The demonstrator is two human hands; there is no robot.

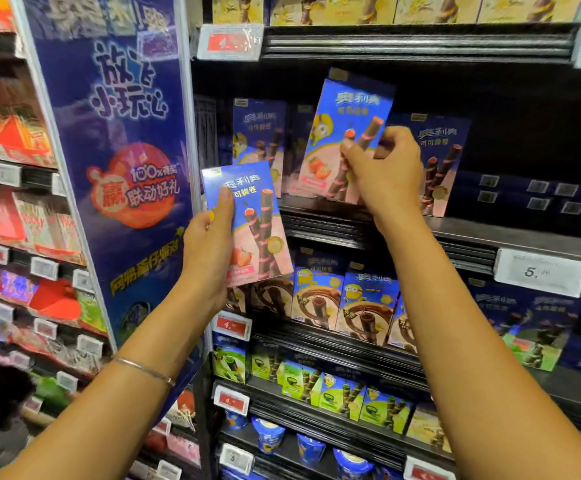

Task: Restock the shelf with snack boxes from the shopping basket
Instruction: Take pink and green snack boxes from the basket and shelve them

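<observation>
Pinching a tilted snack box [349, 109], right fingers [400, 140]; left fingers [225, 204] curl round second box [259, 220].

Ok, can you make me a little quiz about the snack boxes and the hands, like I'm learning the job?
1. True or false: the left hand holds nothing.
2. Where is the strawberry wafer roll box that the right hand grips? A) in a basket B) tilted, up at the shelf among standing boxes C) on the floor
3. Fill in: the white price tag on the right shows a big ___.
Key: 1 false, it holds a second strawberry box. 2 B. 3 five.
</observation>
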